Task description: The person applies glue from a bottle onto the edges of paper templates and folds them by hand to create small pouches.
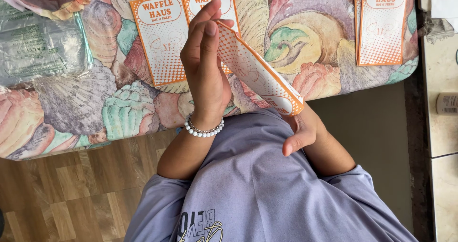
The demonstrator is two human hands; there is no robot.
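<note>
An orange and white paper bag point(257, 75) is held up over the table's near edge, slanting from upper left to lower right. My left hand point(205, 65), with a white bead bracelet at the wrist, pinches the bag's upper end with its fingertips. My right hand point(300, 132) grips the bag's lower end from below, mostly hidden behind it, thumb showing. Two more flat bags of the same kind point(160, 39) lie side by side on the table just beyond my left hand.
The table wears a cloth printed with large seashells point(95, 108). Another flat bag point(381, 25) lies at the far right. A clear plastic packet point(38, 46) lies at the left. A pale counter with a small bottle point(447, 103) stands right. Wood floor shows below.
</note>
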